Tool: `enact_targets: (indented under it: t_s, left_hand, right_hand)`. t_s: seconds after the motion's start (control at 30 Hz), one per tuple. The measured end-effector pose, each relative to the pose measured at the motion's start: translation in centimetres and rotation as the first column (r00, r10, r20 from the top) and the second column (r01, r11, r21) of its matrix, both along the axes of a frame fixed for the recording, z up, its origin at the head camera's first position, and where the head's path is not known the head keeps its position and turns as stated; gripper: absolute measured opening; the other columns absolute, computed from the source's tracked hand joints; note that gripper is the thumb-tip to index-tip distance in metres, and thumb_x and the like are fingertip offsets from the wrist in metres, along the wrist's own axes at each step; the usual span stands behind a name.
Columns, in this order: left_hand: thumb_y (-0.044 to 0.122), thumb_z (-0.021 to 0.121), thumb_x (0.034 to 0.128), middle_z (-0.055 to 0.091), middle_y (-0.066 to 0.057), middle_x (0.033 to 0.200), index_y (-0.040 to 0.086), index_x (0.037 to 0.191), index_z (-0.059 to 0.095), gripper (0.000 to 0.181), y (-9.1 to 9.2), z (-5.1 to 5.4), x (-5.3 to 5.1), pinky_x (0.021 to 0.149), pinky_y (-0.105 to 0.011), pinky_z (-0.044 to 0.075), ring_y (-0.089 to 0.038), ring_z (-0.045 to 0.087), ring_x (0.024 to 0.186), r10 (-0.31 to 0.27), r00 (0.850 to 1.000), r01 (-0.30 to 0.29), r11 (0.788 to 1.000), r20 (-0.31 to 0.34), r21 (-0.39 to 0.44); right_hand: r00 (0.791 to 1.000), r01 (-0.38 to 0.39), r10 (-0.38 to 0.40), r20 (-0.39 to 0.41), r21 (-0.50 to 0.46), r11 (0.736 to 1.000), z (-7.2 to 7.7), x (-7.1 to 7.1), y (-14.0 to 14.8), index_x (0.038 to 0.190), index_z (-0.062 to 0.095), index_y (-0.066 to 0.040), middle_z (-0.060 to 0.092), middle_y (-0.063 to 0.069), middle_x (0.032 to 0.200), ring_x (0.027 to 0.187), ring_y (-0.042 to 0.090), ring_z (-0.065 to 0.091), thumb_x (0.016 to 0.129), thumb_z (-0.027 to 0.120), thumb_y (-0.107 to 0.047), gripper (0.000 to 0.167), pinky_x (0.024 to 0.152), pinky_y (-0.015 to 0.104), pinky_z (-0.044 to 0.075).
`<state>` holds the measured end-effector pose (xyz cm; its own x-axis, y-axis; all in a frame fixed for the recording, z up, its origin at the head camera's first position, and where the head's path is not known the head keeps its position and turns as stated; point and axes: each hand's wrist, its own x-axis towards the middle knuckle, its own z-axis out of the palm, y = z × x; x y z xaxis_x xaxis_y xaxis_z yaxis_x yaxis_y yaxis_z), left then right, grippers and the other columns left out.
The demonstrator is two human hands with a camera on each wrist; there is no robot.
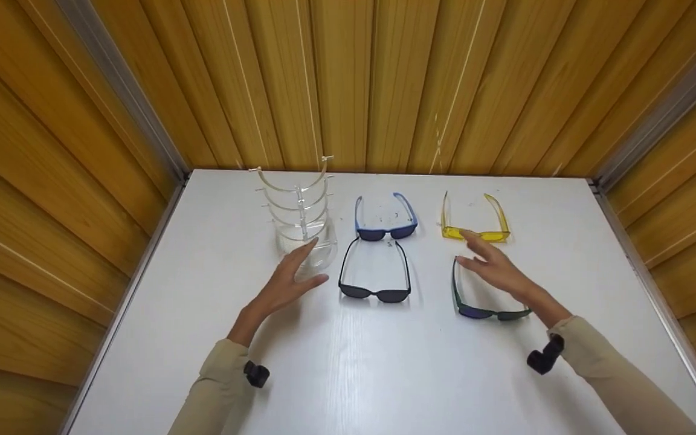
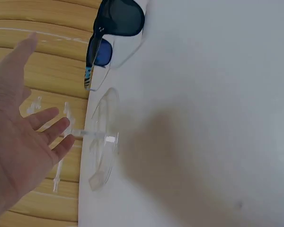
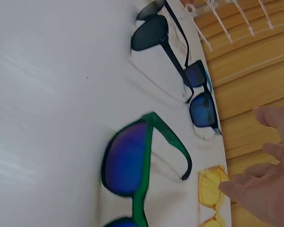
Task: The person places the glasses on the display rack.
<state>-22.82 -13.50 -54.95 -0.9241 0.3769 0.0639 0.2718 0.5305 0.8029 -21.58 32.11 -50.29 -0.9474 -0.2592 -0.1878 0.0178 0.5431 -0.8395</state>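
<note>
My left hand hovers with spread fingers by the base of a clear tiered glasses stand, holding nothing. My right hand is held above the green-framed sunglasses, and its fingertips overlap the yellow glasses in the head view; the right wrist view shows nothing in its grasp. Between the hands lie black sunglasses, with blue-framed sunglasses just behind them. All the pairs have their temples unfolded and pointing to the back. No glasses hang on the stand.
A white table carries everything. Ribbed wood-look panels rise behind it and at both sides, joined by metal corner posts. A small black camera sits on the left wrist and another black camera on the right.
</note>
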Motion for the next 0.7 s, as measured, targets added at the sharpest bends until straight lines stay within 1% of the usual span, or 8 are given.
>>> enact_targets:
  t_s: [0.13,0.23,0.33,0.4,0.5,0.57,0.63,0.7]
  left_hand:
    - [0.034,0.073,0.0951,0.039,-0.016,0.162,0.019,0.160,0.034,0.077,1.7,-1.3,-0.1,0.114,-0.060,0.044,-0.043,0.047,0.140,-0.074,0.997,0.075,0.993,-0.011,0.093]
    - [0.028,0.072,0.0964,0.041,-0.018,0.160,0.014,0.159,0.037,0.073,2.5,-2.0,-0.4,0.108,-0.057,0.051,-0.044,0.054,0.133,-0.108,0.994,0.109,0.984,-0.016,0.143]
    - [0.022,0.070,0.0982,0.042,-0.022,0.157,0.011,0.157,0.040,0.067,2.9,-2.4,-0.5,0.107,-0.057,0.052,-0.045,0.056,0.130,-0.109,0.994,0.105,0.975,0.007,0.197]
    - [0.013,0.067,0.0991,0.045,-0.027,0.154,0.004,0.154,0.044,0.060,3.3,-2.4,-0.3,0.106,-0.056,0.053,-0.048,0.058,0.126,-0.100,0.995,0.094,0.965,0.013,0.246]
    - [0.001,0.062,0.0989,0.048,-0.035,0.147,-0.008,0.147,0.047,0.051,3.9,-2.5,-0.2,0.104,-0.057,0.054,-0.053,0.059,0.122,-0.097,0.995,0.087,0.940,0.015,0.329]
    - [-0.004,0.060,0.0990,0.049,-0.038,0.145,-0.014,0.143,0.047,0.047,4.1,-2.8,-0.3,0.102,-0.055,0.056,-0.053,0.060,0.121,-0.095,0.995,0.084,0.931,0.013,0.354]
    - [-0.002,0.059,0.0999,0.049,-0.037,0.146,-0.014,0.144,0.047,0.047,4.2,-3.3,-0.5,0.103,-0.054,0.056,-0.052,0.060,0.122,-0.093,0.995,0.073,0.927,0.038,0.368]
    - [0.000,0.059,0.1008,0.051,-0.035,0.146,-0.011,0.145,0.047,0.047,4.2,-3.7,-0.6,0.103,-0.051,0.056,-0.049,0.061,0.122,-0.084,0.995,0.057,0.928,0.058,0.368]
  right_hand:
    - [0.999,-0.019,0.021,0.030,-0.071,0.997,-1.8,0.2,-2.6,0.163,0.020,-0.007,0.016,0.023,0.169,0.154,0.047,0.023,0.106,0.056,-0.031,0.072,0.124,0.062,0.028]
    - [0.998,-0.035,0.044,0.053,-0.159,0.987,-2.7,0.3,-3.8,0.162,0.020,-0.004,0.018,0.026,0.168,0.152,0.047,0.028,0.107,0.054,-0.025,0.068,0.123,0.061,0.030]
    - [0.994,-0.025,0.050,0.101,-0.230,0.973,-3.2,0.3,-4.6,0.162,0.020,-0.003,0.018,0.028,0.167,0.151,0.046,0.031,0.107,0.055,-0.026,0.070,0.123,0.059,0.032]
    - [0.989,-0.005,0.042,0.139,-0.254,0.967,-3.4,0.3,-4.8,0.162,0.020,-0.003,0.021,0.028,0.166,0.150,0.046,0.034,0.106,0.056,-0.026,0.071,0.122,0.056,0.036]
    - [0.985,0.040,0.006,0.173,-0.261,0.965,-3.8,0.3,-5.3,0.161,0.024,-0.003,0.029,0.028,0.164,0.146,0.044,0.042,0.104,0.061,-0.024,0.072,0.117,0.046,0.046]
    - [0.982,0.064,-0.012,0.187,-0.275,0.959,-4.2,0.4,-5.7,0.160,0.026,-0.001,0.034,0.029,0.161,0.143,0.042,0.046,0.102,0.062,-0.019,0.070,0.112,0.040,0.051]
    - [0.979,0.081,-0.021,0.201,-0.291,0.953,-4.7,0.5,-6.2,0.159,0.028,0.000,0.037,0.029,0.159,0.141,0.040,0.050,0.101,0.063,-0.015,0.069,0.108,0.035,0.054]
    - [0.975,0.093,-0.022,0.221,-0.313,0.945,-5.0,0.6,-6.7,0.158,0.029,0.001,0.039,0.030,0.158,0.139,0.037,0.053,0.101,0.063,-0.012,0.068,0.106,0.035,0.055]
